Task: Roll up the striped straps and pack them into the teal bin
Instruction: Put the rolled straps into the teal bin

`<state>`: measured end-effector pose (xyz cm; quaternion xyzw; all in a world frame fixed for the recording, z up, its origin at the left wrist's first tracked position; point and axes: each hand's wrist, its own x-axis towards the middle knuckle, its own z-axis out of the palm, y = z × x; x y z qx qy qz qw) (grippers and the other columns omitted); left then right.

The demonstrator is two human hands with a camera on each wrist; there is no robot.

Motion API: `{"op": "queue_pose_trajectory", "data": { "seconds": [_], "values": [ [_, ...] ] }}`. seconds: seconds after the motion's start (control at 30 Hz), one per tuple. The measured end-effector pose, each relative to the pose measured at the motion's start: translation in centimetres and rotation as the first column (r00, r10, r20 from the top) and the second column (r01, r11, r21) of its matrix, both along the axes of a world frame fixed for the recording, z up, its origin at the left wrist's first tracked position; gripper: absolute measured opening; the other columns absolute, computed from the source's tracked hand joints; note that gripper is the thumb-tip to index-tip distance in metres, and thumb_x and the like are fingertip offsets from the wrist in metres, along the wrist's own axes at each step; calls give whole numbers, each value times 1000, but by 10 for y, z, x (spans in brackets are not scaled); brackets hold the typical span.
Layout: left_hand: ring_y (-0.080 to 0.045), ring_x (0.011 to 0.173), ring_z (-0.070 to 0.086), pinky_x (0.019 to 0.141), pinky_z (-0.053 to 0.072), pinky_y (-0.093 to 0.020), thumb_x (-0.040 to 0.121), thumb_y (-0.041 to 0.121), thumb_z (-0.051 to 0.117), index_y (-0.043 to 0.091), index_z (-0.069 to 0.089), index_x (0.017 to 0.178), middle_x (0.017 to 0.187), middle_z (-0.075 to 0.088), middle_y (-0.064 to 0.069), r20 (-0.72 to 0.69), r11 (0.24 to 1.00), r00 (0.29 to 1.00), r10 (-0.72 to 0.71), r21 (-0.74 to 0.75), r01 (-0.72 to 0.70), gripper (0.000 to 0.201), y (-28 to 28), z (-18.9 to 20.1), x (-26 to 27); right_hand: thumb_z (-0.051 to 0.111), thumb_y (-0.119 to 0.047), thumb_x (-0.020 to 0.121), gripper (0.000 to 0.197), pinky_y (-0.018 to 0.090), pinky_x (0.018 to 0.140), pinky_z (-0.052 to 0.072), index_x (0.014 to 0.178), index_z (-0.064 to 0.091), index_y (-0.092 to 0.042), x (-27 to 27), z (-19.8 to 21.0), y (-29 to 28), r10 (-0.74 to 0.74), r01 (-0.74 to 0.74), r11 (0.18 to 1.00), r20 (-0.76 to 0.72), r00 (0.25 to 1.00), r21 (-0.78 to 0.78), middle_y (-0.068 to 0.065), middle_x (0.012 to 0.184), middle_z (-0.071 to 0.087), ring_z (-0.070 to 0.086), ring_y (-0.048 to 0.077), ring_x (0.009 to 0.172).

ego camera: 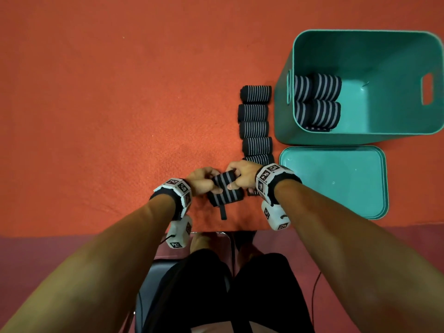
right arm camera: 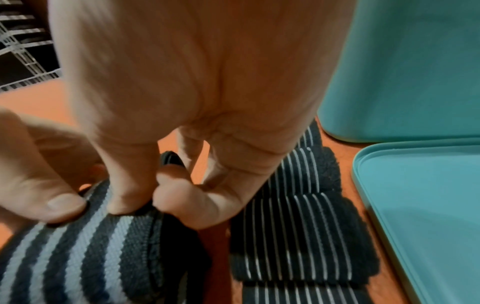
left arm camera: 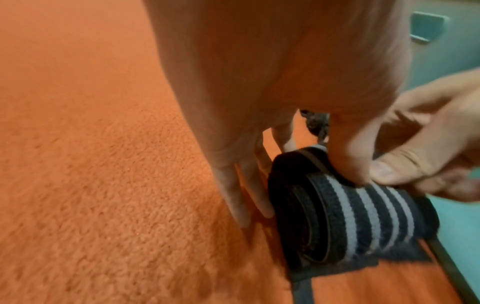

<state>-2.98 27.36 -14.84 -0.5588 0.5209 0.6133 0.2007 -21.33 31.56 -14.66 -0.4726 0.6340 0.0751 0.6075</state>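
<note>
A black strap with grey stripes [ego camera: 225, 188], mostly rolled, lies on the orange cloth near the front edge. My left hand [ego camera: 208, 183] grips its left end and my right hand [ego camera: 236, 179] grips its right end. In the left wrist view the left thumb presses on top of the roll [left arm camera: 350, 216] and the fingers go down behind it. The right wrist view has the right fingers curled over the roll [right arm camera: 91, 246]. A thin black tail [ego camera: 223, 212] trails toward me. The teal bin [ego camera: 360, 138] stands at the back right with several rolled straps [ego camera: 317, 99] inside.
Several finished rolls [ego camera: 255, 116] lie in a column left of the bin, reaching down to my right hand. The teal lid [ego camera: 336, 183] lies flat beside my right wrist. The orange cloth [ego camera: 108, 116] stretches to the left. My knees and a chair sit below the table edge.
</note>
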Motion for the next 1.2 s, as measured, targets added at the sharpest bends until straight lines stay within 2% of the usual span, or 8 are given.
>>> {"op": "queue_pose_trajectory", "data": {
  "seconds": [0.2, 0.43, 0.63, 0.7, 0.83, 1.0, 1.1, 1.2],
  "values": [
    [-25, 113, 64, 87, 56, -39, 86, 20, 77, 33, 64, 124, 119, 71, -2, -79, 973, 987, 143, 191, -126, 42, -44, 40, -3, 71, -12, 95, 25, 26, 48, 46, 117, 59, -13, -14, 31, -29, -366, 355, 929, 130, 921, 103, 1, 73, 52, 46, 9, 53],
    [-20, 99, 69, 89, 58, -37, 91, 27, 74, 21, 67, 115, 105, 73, -2, -278, 974, 933, 227, 49, -222, 26, -153, 137, -53, 73, -27, 94, 17, 27, 47, 46, 105, 63, -19, -52, 138, -103, -692, 725, 685, 244, 679, -76, 2, 97, 63, 49, 11, 54],
    [-17, 96, 74, 78, 59, -32, 84, 36, 81, 16, 70, 119, 101, 78, 0, -446, 965, 868, 219, -31, -259, 42, -176, 183, -143, 75, -33, 90, 28, 25, 73, 54, 115, 71, -19, -129, 198, -110, -784, 843, 446, 323, 530, -299, -4, 104, 74, 71, 8, 87],
    [-15, 92, 76, 73, 59, -29, 82, 36, 84, 13, 70, 119, 101, 79, -2, -478, 962, 853, 211, -52, -267, 46, -170, 188, -176, 75, -34, 90, 35, 27, 77, 56, 121, 69, -19, -160, 204, -102, -814, 868, 397, 323, 483, -297, -2, 113, 74, 72, 13, 101],
    [-19, 88, 76, 73, 63, -33, 81, 26, 87, 10, 68, 106, 100, 78, -7, -486, 964, 853, 190, -73, -256, 36, -157, 194, -252, 73, -24, 93, 30, 31, 67, 60, 123, 67, -19, -224, 209, -84, -865, 925, 317, 335, 373, -211, 0, 112, 75, 73, 16, 96],
    [-26, 94, 75, 79, 64, -42, 80, 30, 88, -1, 65, 114, 107, 74, -12, -353, 979, 927, 125, -106, -173, 51, -135, 174, -337, 69, -18, 97, 22, 43, 82, 63, 119, 70, -19, -295, 186, -62, -905, 944, 308, 272, 329, -118, -1, 112, 75, 72, 18, 101],
    [-27, 94, 73, 70, 63, -38, 80, 32, 88, -5, 61, 126, 106, 72, -12, -266, 978, 954, 135, -120, -172, 66, -123, 152, -380, 66, -14, 99, 13, 48, 90, 61, 111, 68, -18, -326, 161, -56, -926, 952, 294, 223, 305, -84, 1, 113, 73, 70, 20, 105],
    [-24, 90, 70, 74, 64, -38, 85, 30, 83, 0, 64, 120, 93, 69, -7, -190, 981, 970, 152, -89, -172, 50, -115, 129, -415, 67, -13, 97, 19, 49, 92, 60, 115, 62, -20, -353, 128, -60, -954, 960, 243, 146, 263, -140, 7, 121, 71, 69, 25, 108]
  ]
}}
